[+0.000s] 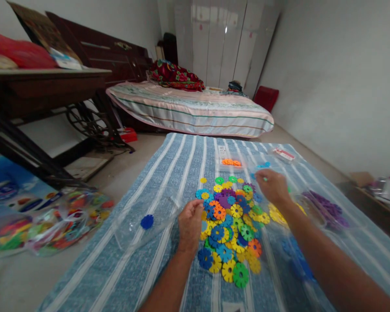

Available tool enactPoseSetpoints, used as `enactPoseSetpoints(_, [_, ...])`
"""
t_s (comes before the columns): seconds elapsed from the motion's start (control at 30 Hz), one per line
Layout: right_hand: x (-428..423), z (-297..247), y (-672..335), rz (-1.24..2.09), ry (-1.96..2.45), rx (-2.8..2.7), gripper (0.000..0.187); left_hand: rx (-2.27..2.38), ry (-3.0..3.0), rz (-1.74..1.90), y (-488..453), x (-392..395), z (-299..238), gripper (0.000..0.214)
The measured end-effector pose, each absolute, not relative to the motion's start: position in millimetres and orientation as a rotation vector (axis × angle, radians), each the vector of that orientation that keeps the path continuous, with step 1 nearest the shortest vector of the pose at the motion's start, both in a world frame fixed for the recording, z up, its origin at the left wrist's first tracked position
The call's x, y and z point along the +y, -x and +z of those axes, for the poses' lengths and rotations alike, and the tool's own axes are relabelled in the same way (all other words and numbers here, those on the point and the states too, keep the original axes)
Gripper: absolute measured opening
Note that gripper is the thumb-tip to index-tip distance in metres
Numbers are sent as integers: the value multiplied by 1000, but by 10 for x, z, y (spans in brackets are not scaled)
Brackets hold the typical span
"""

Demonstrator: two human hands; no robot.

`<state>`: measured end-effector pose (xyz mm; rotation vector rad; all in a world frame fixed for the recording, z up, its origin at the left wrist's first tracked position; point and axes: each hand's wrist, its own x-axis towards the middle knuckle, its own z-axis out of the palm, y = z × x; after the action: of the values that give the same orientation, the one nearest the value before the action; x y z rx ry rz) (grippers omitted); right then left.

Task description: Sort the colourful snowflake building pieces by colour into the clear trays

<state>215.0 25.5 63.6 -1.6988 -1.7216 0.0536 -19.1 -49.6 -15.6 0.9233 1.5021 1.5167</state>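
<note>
A loose pile of notched plastic snowflake discs in yellow, green, blue, orange and purple lies on the striped cloth between my hands. My left hand is at the pile's left edge, thumb and fingers pinched together; whatever is in them is hidden. Beyond the pile's far right side, my right hand is raised and closed, with a small green spot showing at its fingers. Just past it are light blue discs in a clear container. A dark blue disc lies in a clear tray to the left.
Orange discs sit in a clear box at the back. Right of my right forearm are purple discs, with dark blue discs nearer. Bagged colourful pieces lie on the floor at left. A bed stands beyond the cloth.
</note>
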Motion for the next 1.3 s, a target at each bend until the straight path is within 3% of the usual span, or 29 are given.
enactPoseSetpoints(0.2, [746,953,-2404,-106,1816,-1643,25,1512,-902,1519,186,-499,-162,27])
enactPoseSetpoints(0.33, [307,677,-1958,2,1645,-1873,18,1502,-893,1521,175,-506,-155,26])
enactPoseSetpoints(0.43, [-172,406,-1501,137,1255,-2210,16,1512,-894,1528,173,-502,-162,26])
enactPoseSetpoints(0.57, [-555,189,-1092,108,1142,-2428,15,1475,-893,1547,183,-485,-198,27])
enactPoseSetpoints(0.7, [-625,82,-981,30,1224,-2540,28,1458,-891,1547,189,-466,-223,25])
enactPoseSetpoints(1.0, [-606,-65,-962,-225,1018,-2611,23,1482,-875,1525,179,-471,-178,24])
enactPoseSetpoints(1.3, [-510,73,-1045,-251,972,-2556,20,1468,-860,1512,182,-464,-191,31])
